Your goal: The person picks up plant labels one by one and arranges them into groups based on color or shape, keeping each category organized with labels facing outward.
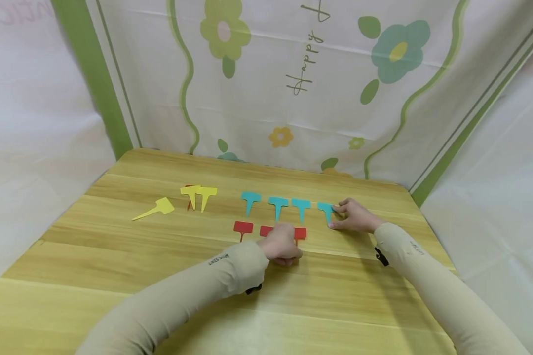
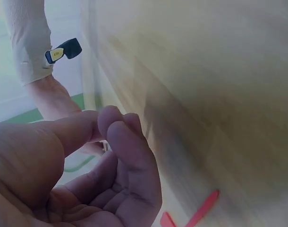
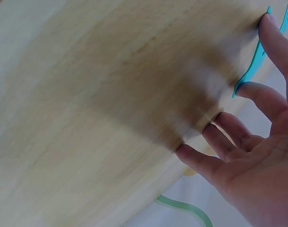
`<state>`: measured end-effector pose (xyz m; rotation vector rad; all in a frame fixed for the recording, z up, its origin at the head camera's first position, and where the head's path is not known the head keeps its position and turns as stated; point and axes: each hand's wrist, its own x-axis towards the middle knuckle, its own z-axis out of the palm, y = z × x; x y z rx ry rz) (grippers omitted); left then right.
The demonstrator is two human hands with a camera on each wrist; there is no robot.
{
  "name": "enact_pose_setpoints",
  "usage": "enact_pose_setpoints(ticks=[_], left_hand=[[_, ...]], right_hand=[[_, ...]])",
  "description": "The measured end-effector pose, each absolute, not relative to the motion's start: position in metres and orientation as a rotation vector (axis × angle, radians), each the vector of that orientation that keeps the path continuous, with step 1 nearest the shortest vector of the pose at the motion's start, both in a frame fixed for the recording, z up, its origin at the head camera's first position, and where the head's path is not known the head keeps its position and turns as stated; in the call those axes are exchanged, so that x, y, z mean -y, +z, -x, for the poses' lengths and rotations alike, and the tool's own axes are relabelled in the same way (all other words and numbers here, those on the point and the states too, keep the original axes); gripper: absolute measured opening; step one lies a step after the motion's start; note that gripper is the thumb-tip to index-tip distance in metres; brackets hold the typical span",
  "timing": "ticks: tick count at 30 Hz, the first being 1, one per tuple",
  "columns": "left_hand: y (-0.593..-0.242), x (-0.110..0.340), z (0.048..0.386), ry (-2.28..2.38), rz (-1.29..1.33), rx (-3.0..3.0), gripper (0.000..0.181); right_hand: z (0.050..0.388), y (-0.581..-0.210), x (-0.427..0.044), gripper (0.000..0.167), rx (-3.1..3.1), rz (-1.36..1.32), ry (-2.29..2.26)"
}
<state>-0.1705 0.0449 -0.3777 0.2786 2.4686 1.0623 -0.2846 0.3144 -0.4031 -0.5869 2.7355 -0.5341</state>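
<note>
In the head view, the right hand (image 1: 355,216) touches the rightmost turquoise T-shaped tag (image 1: 325,207), thumb at its stem tip and index finger by its head. The right wrist view shows that hand (image 3: 257,137) with fingers spread, other fingertips on the table, and the turquoise tag (image 3: 255,64) at the thumb and index tips. The left hand (image 1: 282,244), fingers curled, is over the red tags (image 1: 267,230), partly hiding them. From the left wrist, the left hand (image 2: 101,165) has thumb and fingertips close together, nothing visible between them; a red tag (image 2: 203,208) lies below.
Three more turquoise tags (image 1: 250,197) stretch leftward in a row. Another red tag (image 1: 243,227) lies left of the left hand. Yellow tags (image 1: 208,191) lie farther left, one overlapping a red piece (image 1: 188,203). A patterned curtain (image 1: 257,108) hangs behind the wooden table (image 1: 115,236).
</note>
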Motion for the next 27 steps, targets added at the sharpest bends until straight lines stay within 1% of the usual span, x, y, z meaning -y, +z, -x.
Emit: enact_pose_setpoints(ticks=[4,13,18,21,27], left_hand=[[-0.3803,-0.0508,0.1702,1.079,-0.255,-2.458,0.036],[-0.3795,-0.0526,0.1667,1.066,-0.191,-2.420,0.038],[-0.3800,-0.0521,0.1653,1.039,-0.173,-2.426,0.034],[-0.3806,-0.0521,0.1646,1.024,-0.173,-2.423,0.031],[-0.3821,-0.0536,0.1631,0.996,-0.207,-2.427,0.032]], right_hand=[[0.2848,-0.4031,-0.3154,0.081,-2.741,0.591,-0.537],[0.2840,-0.4023,-0.3149,0.081,-2.744,0.606,-0.525],[0.2835,-0.4014,-0.3142,0.079,-2.740,0.608,-0.531],[0.2831,-0.4010,-0.3136,0.079,-2.742,0.612,-0.522],[0.2830,-0.4015,-0.3136,0.080,-2.748,0.602,-0.504]])
